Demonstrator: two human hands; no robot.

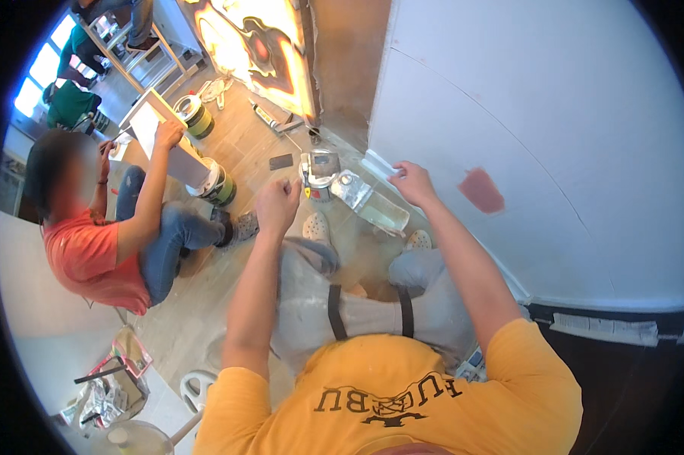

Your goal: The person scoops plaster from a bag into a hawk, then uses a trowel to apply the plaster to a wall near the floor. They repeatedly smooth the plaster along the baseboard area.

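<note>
My left hand (pixel 279 205) is raised over my knee with the fingers curled into a fist. What it holds, if anything, is hidden. My right hand (pixel 413 183) reaches toward the foot of the white wall, thumb and fingers pinched together. A bright white strip (pixel 377 163) meets its fingertips; I cannot make out whether it is gripped or part of the baseboard. Between my hands, on the floor, stands a can (pixel 317 189) with a flat grey tool (pixel 325 164) across its top. Beside it lies a pale, whitish-smeared tray (pixel 383 212) with a metal-looking plate (pixel 351 188) at one end.
At left a seated co-worker (pixel 92 243) in a red shirt handles a white board (pixel 179 155) near two paint cans (pixel 219 186). A caulking tube (pixel 264 115) and a dark flat block (pixel 281 161) lie on the floor. A ladder (pixel 148 64) stands behind. The wall (pixel 539 152) borders my right.
</note>
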